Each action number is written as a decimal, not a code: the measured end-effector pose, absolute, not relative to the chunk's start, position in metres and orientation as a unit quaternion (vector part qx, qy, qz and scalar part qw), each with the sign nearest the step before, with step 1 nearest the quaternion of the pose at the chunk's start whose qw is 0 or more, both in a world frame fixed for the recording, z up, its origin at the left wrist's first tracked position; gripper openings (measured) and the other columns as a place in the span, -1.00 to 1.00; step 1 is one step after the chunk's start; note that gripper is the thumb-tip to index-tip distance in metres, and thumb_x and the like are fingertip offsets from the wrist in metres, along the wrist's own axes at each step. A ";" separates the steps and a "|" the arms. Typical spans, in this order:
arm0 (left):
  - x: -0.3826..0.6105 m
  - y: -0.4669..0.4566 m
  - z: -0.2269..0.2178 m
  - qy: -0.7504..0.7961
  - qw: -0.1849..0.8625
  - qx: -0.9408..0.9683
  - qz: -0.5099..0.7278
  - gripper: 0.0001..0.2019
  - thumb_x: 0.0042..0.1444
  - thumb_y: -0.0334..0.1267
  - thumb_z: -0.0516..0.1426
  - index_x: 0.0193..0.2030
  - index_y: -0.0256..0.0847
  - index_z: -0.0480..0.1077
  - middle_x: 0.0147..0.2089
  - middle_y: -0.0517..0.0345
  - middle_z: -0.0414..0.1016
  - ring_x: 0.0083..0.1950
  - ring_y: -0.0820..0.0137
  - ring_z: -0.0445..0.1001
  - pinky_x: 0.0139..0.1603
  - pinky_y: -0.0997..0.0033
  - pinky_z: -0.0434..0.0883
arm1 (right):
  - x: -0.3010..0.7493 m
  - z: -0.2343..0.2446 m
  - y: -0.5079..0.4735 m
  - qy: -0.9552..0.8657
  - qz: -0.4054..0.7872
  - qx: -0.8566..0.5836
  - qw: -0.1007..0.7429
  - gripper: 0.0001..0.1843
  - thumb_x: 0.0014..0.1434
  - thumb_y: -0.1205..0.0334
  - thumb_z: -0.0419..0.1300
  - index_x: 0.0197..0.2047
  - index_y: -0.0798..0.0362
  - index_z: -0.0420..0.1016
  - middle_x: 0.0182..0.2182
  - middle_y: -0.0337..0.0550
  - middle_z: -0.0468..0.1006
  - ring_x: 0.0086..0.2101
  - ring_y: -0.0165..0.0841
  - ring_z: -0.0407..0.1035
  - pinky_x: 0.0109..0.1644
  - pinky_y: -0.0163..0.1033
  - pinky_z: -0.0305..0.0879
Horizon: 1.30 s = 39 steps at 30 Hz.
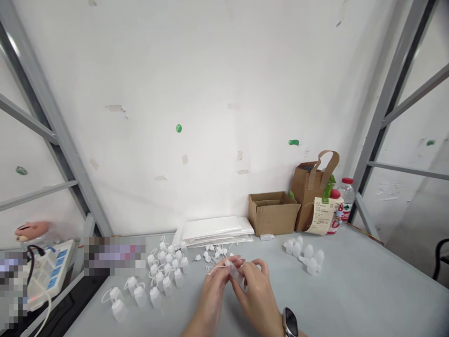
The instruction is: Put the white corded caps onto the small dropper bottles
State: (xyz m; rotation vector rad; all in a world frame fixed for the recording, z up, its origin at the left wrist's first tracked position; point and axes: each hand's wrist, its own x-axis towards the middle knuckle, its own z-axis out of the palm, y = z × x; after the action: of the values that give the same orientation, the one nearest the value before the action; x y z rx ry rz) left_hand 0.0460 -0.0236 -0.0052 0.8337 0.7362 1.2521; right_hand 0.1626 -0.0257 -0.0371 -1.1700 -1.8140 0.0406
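Both my hands meet over the grey table near its front edge. My left hand and my right hand pinch one small translucent white bottle between their fingertips; a thin white tether loops from it to the left. A watch sits on my right wrist. Several similar small white bottles with tethered caps stand to the left of my hands. A smaller group of bottles stands to the right. Loose white caps lie just beyond my fingers.
A stack of white bags lies against the wall. Beside it stand an open cardboard box, a brown paper bag with a receipt, and a red-capped drink bottle. A power strip sits at far left. Grey metal frame posts flank the table.
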 end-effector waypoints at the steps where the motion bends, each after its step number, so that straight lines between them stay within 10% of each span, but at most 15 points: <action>1: 0.046 -0.023 -0.006 0.328 0.671 0.369 0.553 -0.74 -0.11 -0.21 0.19 -0.26 -0.25 0.54 -0.16 -0.06 0.58 0.01 0.10 0.42 0.13 0.12 0.21 | 0.162 -0.037 -0.026 -0.738 0.028 -0.480 0.473 -0.90 0.15 0.30 0.11 -0.41 0.00 0.30 -0.53 -0.26 0.43 -0.48 -0.35 0.32 -0.12 -0.08 0.07; 19: 0.042 -0.020 -0.011 0.332 0.689 0.364 0.531 -0.67 -0.10 -0.25 0.14 -0.16 -0.27 0.52 -0.17 -0.04 0.59 0.02 0.12 0.41 0.12 0.14 0.20 | 0.157 -0.034 -0.027 -0.644 0.272 -0.546 0.461 -0.72 0.11 -0.02 0.14 -0.45 0.00 0.37 -0.48 -0.15 0.49 -0.35 -0.24 0.28 -0.20 -0.17 0.17; 39: 0.045 -0.017 -0.018 0.293 0.716 0.356 0.524 -0.58 -0.11 -0.23 0.16 -0.03 -0.22 0.45 -0.04 -0.04 0.53 0.13 0.11 0.34 0.14 0.16 0.18 | 0.156 -0.018 -0.018 -0.518 0.496 -0.481 0.504 -0.79 -0.13 0.16 0.24 -0.55 0.05 0.29 -0.62 -0.27 0.40 -0.57 -0.40 0.28 -0.49 -0.33 0.18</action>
State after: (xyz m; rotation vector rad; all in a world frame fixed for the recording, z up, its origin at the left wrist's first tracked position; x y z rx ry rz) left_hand 0.0447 -0.0166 -0.0176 0.7884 0.6498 1.1605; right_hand 0.1561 -0.0185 -0.0180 -1.1599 -1.2508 1.1974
